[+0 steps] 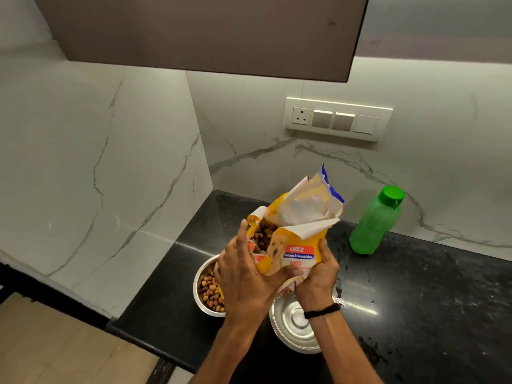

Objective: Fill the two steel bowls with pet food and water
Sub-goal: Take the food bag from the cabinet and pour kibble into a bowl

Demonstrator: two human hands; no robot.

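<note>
A yellow pet food bag [293,234] with a dog picture is held upright above the counter, its torn top open and brown kibble showing inside. My left hand [243,278] grips its left side and my right hand [321,268] grips its right lower side. Below my left hand stands a steel bowl [203,275] holding kibble. A second steel bowl [291,325] with nothing in it sits under my right wrist, partly hidden by my forearm. A green water bottle [376,220] with its cap on stands at the back right.
The black stone counter [415,300] ends at a marble wall on the left and behind. A switch panel [338,119] is on the back wall, and a dark cabinet [207,31] hangs overhead. The counter's front edge drops to a wooden floor at lower left.
</note>
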